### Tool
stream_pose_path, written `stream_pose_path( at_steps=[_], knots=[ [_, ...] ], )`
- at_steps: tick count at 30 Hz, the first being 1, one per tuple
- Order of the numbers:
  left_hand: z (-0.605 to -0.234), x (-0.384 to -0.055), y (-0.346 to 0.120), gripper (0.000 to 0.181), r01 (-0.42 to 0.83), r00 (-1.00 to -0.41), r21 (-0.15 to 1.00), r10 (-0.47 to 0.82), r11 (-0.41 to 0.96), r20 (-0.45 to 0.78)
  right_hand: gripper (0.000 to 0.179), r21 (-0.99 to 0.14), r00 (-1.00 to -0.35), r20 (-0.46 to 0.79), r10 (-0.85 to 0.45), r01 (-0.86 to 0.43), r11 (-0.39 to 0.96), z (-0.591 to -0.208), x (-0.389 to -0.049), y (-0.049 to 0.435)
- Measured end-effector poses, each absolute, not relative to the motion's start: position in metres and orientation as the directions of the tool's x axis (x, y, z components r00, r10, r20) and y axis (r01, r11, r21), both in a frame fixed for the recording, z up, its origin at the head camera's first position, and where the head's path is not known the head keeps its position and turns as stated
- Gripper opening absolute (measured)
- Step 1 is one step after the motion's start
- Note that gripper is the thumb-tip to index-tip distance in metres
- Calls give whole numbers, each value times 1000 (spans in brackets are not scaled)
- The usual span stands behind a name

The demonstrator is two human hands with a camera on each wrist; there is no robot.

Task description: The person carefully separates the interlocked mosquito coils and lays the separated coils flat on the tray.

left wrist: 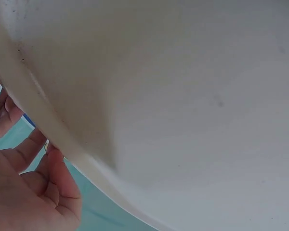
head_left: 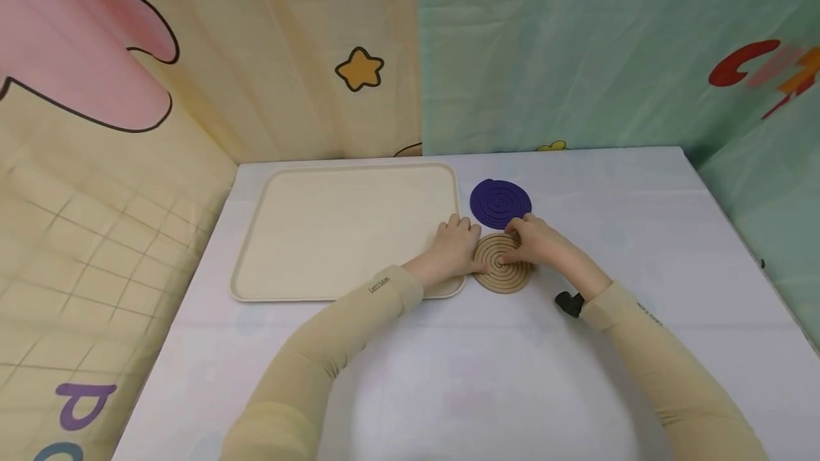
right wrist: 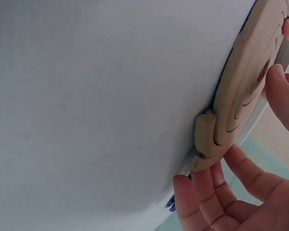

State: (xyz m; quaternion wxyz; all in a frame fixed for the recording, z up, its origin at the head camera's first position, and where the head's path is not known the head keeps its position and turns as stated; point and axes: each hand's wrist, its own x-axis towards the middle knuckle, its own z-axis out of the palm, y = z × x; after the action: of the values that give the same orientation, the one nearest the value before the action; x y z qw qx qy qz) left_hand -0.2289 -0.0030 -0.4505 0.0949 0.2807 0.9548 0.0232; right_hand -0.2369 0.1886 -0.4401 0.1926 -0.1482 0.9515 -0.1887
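Note:
In the head view, a tan spiral disc of coiled, clay-like strand (head_left: 502, 282) lies flat on the table. My right hand (head_left: 538, 242) holds its upper right side, the thumb over the spiral's middle and the fingers at the outer rim. The right wrist view has these fingers (right wrist: 207, 195) at the tan coil's loose outer end (right wrist: 204, 132). My left hand (head_left: 456, 244) lies over the tray's right rim, its thumb touching the disc's left edge. A purple spiral disc (head_left: 500, 198) sits just behind the tan one. In the left wrist view, the left fingertips are partly hidden.
A cream tray (head_left: 346, 233) with a raised rim stands left of both discs. Near the right cuff is a small black object (head_left: 568, 304). Printed curtains (head_left: 359, 6) hang behind the white table (head_left: 461, 375) and at its sides.

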Motion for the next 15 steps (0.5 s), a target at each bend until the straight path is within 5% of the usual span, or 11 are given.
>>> stream_pose_path(
  at_steps=[15],
  knots=[
    [-451,-229,-5,73,529,-822,108,540,842,-182,64,-549,-844,-389,-368,-108,829,-441,-248,191]
  ],
)
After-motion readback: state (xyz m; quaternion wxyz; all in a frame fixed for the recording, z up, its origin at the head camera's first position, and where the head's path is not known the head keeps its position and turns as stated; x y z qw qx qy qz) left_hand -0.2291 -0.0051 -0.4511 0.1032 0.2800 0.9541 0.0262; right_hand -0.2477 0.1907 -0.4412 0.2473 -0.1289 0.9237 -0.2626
